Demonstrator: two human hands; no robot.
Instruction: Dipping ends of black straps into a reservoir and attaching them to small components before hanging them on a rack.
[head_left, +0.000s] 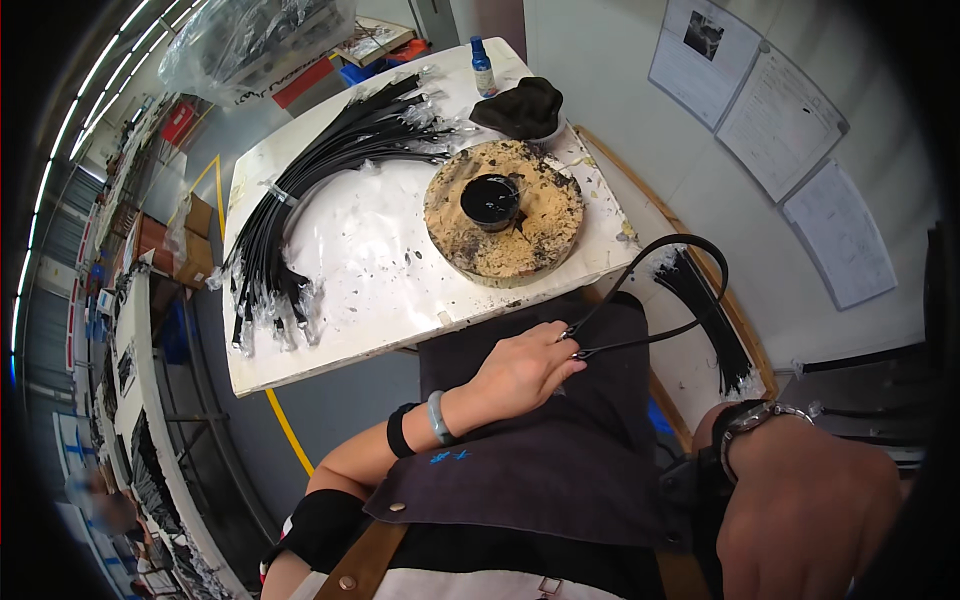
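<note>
My left hand (530, 368) is closed on the two ends of a thin black strap (722, 268), in front of the dark apron. Small metal fittings show at the fingers, and the strap loops out to the right. At the lower right, near the camera, is my right hand (810, 510) with a watch at the wrist. Its back faces up and its fingers are hidden below, so I cannot see whether it holds anything. Ahead on the white table (350, 235), a cup of black liquid (490, 202) stands on a round, stained board (455, 240).
A banded bundle of black straps (290, 190) with plastic-wrapped ends curves across the table's left side. A blue bottle (483, 68) and a black cloth (522, 108) sit at the back. More straps (715, 325) lie on a wood-edged ledge along the right wall.
</note>
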